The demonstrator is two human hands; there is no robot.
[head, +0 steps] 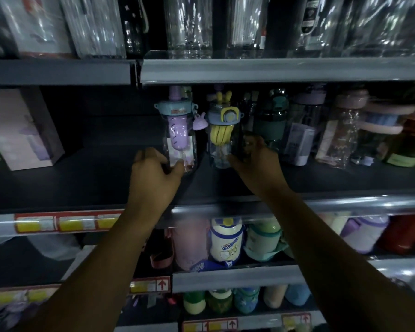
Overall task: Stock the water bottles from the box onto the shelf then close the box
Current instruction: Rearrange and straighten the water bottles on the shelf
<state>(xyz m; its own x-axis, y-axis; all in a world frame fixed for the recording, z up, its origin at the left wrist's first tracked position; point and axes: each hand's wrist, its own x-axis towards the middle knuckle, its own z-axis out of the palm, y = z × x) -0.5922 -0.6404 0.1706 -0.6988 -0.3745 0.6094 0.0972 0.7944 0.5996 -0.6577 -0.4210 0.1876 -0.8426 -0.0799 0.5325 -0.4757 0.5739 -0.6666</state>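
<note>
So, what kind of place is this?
Most likely a shop's drinkware aisle. Tiered metal shelves carry price labels on their front edges, and wrapped bottles stand in rows. The left hand holds a purple bottle, the right hand a yellow bottle.

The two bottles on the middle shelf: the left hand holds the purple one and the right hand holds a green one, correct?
Only the colour is wrong. The head view shows the left hand gripping the purple bottle near its base on the shelf, but the right hand holds a yellow bottle, not a green one.
</note>
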